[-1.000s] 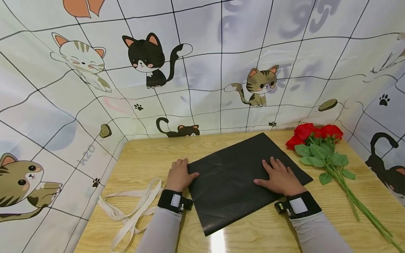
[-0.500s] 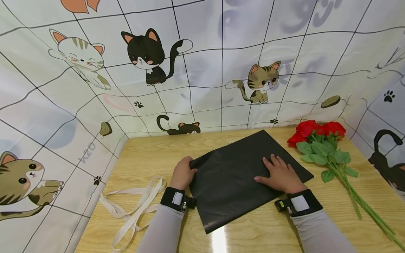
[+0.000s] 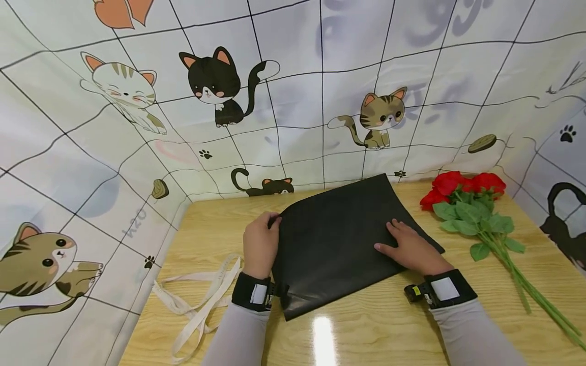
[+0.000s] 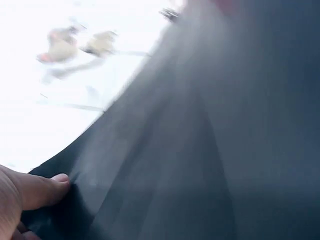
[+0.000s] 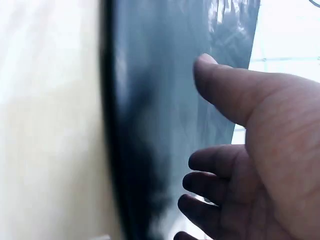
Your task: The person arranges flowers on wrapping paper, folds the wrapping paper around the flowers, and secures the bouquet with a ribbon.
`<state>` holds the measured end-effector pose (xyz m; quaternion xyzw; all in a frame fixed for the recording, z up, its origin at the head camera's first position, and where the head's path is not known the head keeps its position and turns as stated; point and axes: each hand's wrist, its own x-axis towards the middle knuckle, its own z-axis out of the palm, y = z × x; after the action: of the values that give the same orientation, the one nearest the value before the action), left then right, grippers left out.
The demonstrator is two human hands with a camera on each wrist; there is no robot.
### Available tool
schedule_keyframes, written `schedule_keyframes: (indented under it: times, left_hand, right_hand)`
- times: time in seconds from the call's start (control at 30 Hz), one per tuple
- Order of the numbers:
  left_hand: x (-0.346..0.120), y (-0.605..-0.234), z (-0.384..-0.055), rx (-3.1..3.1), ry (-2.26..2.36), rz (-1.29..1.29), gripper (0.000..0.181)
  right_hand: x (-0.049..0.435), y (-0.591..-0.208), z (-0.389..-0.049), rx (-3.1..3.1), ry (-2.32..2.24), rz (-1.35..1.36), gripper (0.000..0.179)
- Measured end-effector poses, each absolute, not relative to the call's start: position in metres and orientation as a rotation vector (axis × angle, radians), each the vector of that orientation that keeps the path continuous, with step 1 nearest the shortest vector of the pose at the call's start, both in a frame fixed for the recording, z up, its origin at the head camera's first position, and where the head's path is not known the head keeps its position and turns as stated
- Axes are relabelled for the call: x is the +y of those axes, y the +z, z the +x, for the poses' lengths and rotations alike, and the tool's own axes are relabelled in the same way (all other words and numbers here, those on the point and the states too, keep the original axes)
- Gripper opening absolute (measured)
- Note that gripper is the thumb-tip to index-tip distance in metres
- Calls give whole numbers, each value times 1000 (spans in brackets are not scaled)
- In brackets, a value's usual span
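Observation:
A black sheet, slightly glossy like wrapping paper or plastic, is tilted on the wooden table with its left side lifted. At its upper left corner my left hand pinches the edge; in the left wrist view the thumb presses on the sheet, which rises in soft folds. My right hand is spread over the sheet's right part, fingers extended. From the right wrist view, the right hand shows its thumb and fingers apart, beside the sheet's dark surface.
Red roses with green leaves and long stems lie along the table's right side. A loose tangle of cream ribbon lies left of the left forearm. Cat-printed cloth walls the wooden table at the back and sides.
My left hand has gone from resting at the sheet's left corner to pinching it, and has raised that side. The sheet has shifted toward the back. The right hand has shifted slightly right.

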<state>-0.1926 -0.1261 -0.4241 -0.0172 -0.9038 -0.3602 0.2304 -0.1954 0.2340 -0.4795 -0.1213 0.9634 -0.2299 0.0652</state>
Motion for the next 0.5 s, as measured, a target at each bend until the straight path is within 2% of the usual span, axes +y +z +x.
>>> schedule_keyframes:
  times: [0.1, 0.2, 0.33, 0.4, 0.5]
  left_hand:
    - [-114, -399, -174, -2338, -982, -238, 14]
    - [-99, -384, -151, -2194, -946, -538, 19]
    - [-71, -379, -118, -2143, -738, -977, 38]
    - [-54, -386, -101, -2184, -618, -1178, 38]
    - [-32, -397, -82, -2286, -402, -1452, 30]
  right_hand:
    - [244, -468, -195, 2840, -875, -305, 92]
    - [255, -452, -192, 2728, -1169, -273, 86]
    - [264, -435, -184, 2348, -1728, -407, 67]
    - [269, -433, -177, 2073, -1972, -442, 58]
    - [277, -431, -168, 1815, -2196, -343, 37]
